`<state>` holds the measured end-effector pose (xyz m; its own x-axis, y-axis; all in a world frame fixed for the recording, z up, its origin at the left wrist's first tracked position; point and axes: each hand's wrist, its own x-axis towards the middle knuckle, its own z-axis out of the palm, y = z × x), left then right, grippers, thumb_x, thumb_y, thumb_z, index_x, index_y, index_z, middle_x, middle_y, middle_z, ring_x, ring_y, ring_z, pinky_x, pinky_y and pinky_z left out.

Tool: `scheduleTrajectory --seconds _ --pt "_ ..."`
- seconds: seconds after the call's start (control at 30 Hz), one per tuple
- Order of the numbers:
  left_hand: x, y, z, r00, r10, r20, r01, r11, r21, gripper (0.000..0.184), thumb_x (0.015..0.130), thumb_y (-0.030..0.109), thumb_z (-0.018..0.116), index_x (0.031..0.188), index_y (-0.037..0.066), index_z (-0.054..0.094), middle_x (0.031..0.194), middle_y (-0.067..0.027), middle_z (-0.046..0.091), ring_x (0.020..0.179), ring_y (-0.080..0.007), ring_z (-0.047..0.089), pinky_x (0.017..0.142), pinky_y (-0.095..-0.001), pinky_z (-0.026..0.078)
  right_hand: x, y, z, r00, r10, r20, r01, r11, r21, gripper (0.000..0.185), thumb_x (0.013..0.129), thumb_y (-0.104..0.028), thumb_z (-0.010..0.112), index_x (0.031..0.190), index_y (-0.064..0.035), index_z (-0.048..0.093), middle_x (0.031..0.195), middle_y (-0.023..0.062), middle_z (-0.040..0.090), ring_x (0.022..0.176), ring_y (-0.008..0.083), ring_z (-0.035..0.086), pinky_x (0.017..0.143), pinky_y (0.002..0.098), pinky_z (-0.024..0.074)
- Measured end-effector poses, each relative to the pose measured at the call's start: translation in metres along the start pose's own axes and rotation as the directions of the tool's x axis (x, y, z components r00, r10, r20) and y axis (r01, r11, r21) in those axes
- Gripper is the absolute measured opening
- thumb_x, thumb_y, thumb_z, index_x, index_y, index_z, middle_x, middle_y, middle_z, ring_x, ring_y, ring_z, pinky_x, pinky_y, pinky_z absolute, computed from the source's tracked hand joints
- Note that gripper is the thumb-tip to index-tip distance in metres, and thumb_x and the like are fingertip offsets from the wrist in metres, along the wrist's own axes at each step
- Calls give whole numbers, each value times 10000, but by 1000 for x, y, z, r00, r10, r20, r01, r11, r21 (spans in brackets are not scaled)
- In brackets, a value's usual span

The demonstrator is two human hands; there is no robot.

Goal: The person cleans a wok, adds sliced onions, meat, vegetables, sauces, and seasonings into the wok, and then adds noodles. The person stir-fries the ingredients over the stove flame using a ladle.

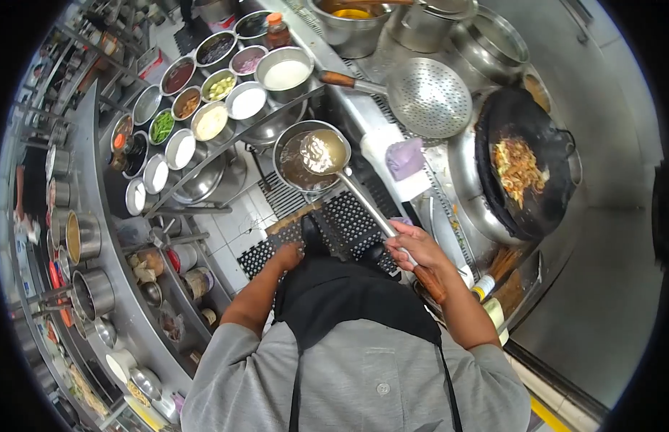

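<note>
My right hand (412,248) is closed around the long handle of a metal ladle (363,204) with a wooden grip. The ladle's bowl is over a round metal pot (279,169) of brownish liquid, and shiny liquid shows in the bowl. My left hand (288,255) hangs beside the black apron with its fingers curled; nothing shows in it. To the right, a black wok (554,205) stands on the stove with browned, shredded food (519,173) in it.
A perforated skimmer (429,99) lies above a purple cloth (404,158) on the counter. Metal containers of sauces and ingredients (212,121) fill the rack at upper left. Large pots (493,43) stand behind the wok. A black perforated mat (352,216) covers part of the tiled floor.
</note>
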<state>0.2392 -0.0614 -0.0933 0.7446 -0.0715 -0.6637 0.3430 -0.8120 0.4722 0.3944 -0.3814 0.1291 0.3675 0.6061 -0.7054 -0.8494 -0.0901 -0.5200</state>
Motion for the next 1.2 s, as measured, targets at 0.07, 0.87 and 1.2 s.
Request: scheduleTrajectory --seconds 0.07,0.87,1.2 --pt "17 27 8 997 40 61 -40 999 -8 455 843 190 614 1250 -4 555 1201 -241 599 1150 -375 559 993 -424 439 -44 -17 9 999 -36 -23 37 998 43 545 899 -12 530 1419 -51 371 725 26 506 492 72 437 376 209 363" --pt "114 286 295 535 496 684 728 140 -671 346 903 41 546 1246 79 517 1260 -114 533 1166 -285 496 1031 -623 374 -247 -96 -170 584 -421 -694 411 891 -194 255 874 -26 551 1126 4 518 664 6 496 443 78 437 383 237 361" --pt "97 260 207 536 462 707 497 505 -706 322 949 165 533 1262 92 514 1178 -130 604 1097 -265 602 903 -477 518 -283 -75 -226 301 -594 -746 1 782 -623 390 843 -33 545 1229 20 518 625 41 495 425 106 444 380 281 365"
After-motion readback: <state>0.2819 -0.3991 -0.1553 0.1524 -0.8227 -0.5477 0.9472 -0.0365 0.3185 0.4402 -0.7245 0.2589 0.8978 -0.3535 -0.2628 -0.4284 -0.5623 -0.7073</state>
